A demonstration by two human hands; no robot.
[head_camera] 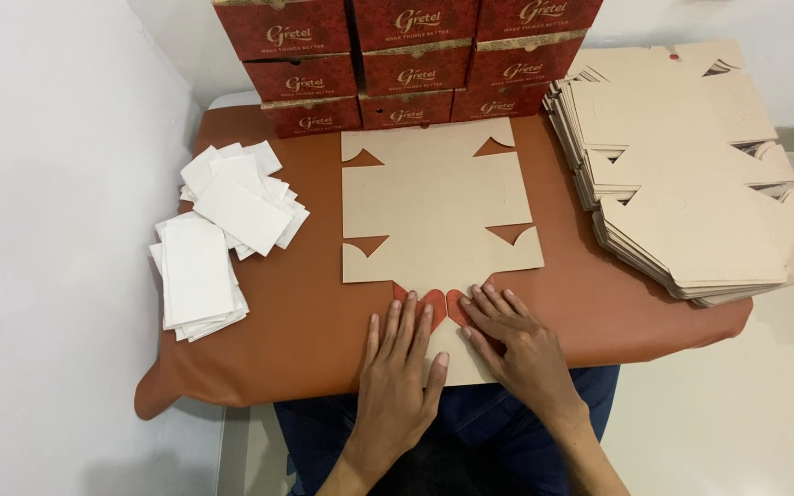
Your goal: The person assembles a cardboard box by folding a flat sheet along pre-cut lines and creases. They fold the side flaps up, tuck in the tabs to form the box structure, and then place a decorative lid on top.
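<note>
Palms down, I press my left hand (400, 367) and right hand (516, 338), fingers spread and gripping nothing, onto the flat die-cut tan cardboard box blank (434, 207) at the brown table's (259, 358) near edge, pinning its flap for folding.

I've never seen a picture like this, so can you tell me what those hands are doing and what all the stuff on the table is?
This picture comes from a camera worn on a person's head, looking down, so you see that person's own two hands. The left hand and the right hand lie flat, fingers spread, on the near flap of a flat cardboard sheet cut into a box shape. They press it down; nothing is lifted. The sheet lies on a brown table. On the right is a stack of more cardboard sheets. On the left are piles of white paper. At the back stand red boxes, stacked up.
</note>
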